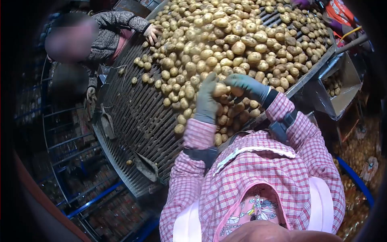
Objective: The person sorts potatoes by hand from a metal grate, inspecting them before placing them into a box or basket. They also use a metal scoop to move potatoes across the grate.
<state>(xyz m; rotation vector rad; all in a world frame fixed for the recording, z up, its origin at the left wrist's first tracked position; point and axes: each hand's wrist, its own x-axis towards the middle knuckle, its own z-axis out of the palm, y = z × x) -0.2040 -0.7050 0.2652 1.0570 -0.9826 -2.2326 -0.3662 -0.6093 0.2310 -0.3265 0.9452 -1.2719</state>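
- The slatted worktop (133, 101) slopes across the middle and upper part of the frame, with a large heap of potatoes (193, 24) spread over its upper and right portions.
- The left grip (207, 99), in a greyish-green glove, is over the near edge of the heap, at the centre of the frame. Its fingers are extended and close together, beside a pale potato (220, 89) that lies between the two hands; whether they pinch it, one cannot tell.
- The right grip (248, 85), gloved alike, reaches in from the right with its fingers bent over a darker potato (237, 91); how firmly they close is hidden.
- More potatoes lie below and around both hands, some close to the checked sleeves.
- At the upper left, a person in a grey knit garment (111, 34) has one bare hand (152, 34) at the left border of the heap.
- Two flat, scoop-like pieces rest on the bare slats: an upper piece (107, 124) at the left and a lower piece (146, 167) near the lower edge, with a lone small potato (129, 162) near the latter.
- At the right of the frame, an open box (340, 86) beside the worktop holds potatoes.
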